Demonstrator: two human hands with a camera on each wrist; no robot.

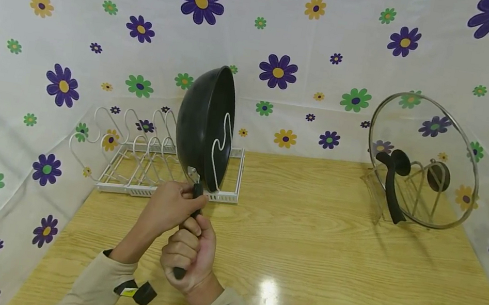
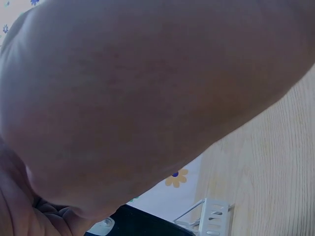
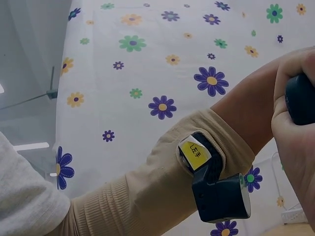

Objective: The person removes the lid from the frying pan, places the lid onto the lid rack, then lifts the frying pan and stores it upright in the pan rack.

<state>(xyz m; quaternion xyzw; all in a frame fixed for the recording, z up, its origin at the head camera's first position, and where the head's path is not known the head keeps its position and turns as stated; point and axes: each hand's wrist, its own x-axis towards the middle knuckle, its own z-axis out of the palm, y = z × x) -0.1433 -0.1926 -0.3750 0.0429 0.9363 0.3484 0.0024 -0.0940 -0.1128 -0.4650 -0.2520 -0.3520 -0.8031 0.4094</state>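
Observation:
A black wok (image 1: pixel 195 119) stands on edge in the right end of a white wire rack (image 1: pixel 228 198), its hollow side facing right and its handle toward me. My right hand (image 1: pixel 189 257) wraps round the lower part of the black handle, whose end (image 1: pixel 179 272) pokes out below the fist. Higher up, close to the wok, my left hand (image 1: pixel 171 207) pinches the handle between thumb and fingers. In the left wrist view the left hand (image 2: pixel 123 113) fills most of the picture and hides the grip. The right wrist view catches the handle end (image 3: pixel 301 98) inside the right hand.
A glass lid (image 1: pixel 432 220) with a metal rim leans upright in a small wire stand (image 1: pixel 419 192) at the right, a black handle (image 1: pixel 391 189) on its front. White wire loops (image 1: pixel 150 152) line the rack's left part. Flowered sheeting (image 1: pixel 326 39) surrounds the wooden table (image 1: pixel 326 268).

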